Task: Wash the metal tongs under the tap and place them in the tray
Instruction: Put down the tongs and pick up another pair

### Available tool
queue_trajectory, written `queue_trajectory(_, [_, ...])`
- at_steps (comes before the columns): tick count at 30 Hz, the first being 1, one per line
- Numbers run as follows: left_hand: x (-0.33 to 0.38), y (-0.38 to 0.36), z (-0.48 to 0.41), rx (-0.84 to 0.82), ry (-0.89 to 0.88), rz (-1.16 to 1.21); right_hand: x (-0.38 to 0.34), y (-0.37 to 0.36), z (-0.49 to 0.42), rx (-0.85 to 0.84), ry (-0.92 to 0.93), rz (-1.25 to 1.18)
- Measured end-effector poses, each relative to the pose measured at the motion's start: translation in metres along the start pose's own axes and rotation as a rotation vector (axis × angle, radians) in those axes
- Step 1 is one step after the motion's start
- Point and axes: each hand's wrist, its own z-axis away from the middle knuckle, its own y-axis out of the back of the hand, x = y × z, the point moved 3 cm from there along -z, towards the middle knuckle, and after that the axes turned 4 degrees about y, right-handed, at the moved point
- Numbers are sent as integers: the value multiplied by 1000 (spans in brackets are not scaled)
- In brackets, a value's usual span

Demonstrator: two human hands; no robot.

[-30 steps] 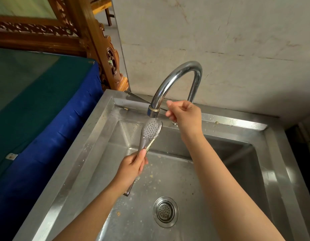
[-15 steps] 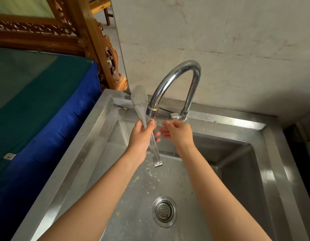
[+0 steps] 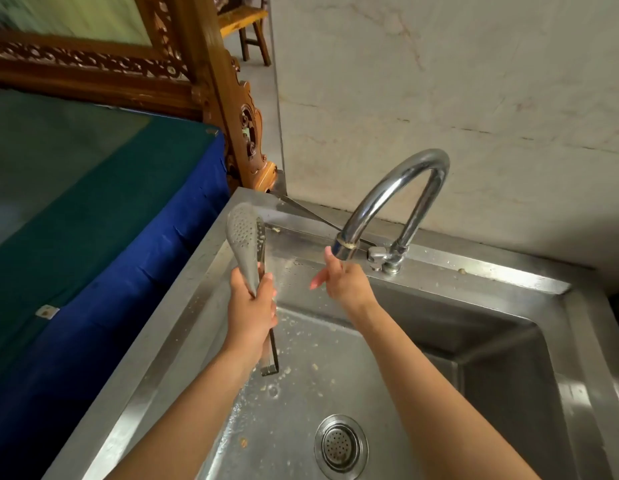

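Note:
My left hand (image 3: 252,308) grips the metal tongs (image 3: 246,237) around the middle. They stand upright over the left side of the steel sink (image 3: 387,358), perforated spoon heads up, hinge end low by my wrist. The tongs are left of the chrome tap (image 3: 398,188), clear of its spout. My right hand (image 3: 342,280) is under the spout mouth with fingers spread, holding nothing. No tray is in view.
The tap's small lever (image 3: 376,252) sits at its base on the back rim. A round drain strainer (image 3: 341,445) lies low in the basin, with food specks on the wet floor. A blue and green covered surface (image 3: 93,209) adjoins the sink's left rim.
My left hand has lifted the tongs out from under the spout and carried them left, heads now up. My right hand came off the tap lever and dropped under the spout.

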Motion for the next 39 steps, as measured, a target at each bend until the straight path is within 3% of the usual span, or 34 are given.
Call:
queue_trajectory(3, [-15,13,6,18,-47,-82,-3,-5,-7,-64,105,187])
queue_trajectory(11, [-132,38,50,2,6,-582,5,-3,-25,-131,119,121])
queue_trajectory(14, [-167,45,49,-12,-5,-674,12,-4,-29,-172,63,36])
queue_trajectory(21, [-230,57,35,-38,228,-926,39,-6,-29,-167,-106,-86])
queue_trajectory(24, [-252,57,30,-39,206,-965,49,-5,-28,-134,-102,-91])
queue_trajectory(29, [-280,57,18,-4,167,-1096,70,-15,-34,-104,-255,-212])
queue_trajectory(33, [-289,52,15,17,55,-1238,101,-30,-31,-167,-289,-73])
queue_trajectory(39, [-286,51,17,44,78,-1244,134,-44,-33,-208,-289,115])
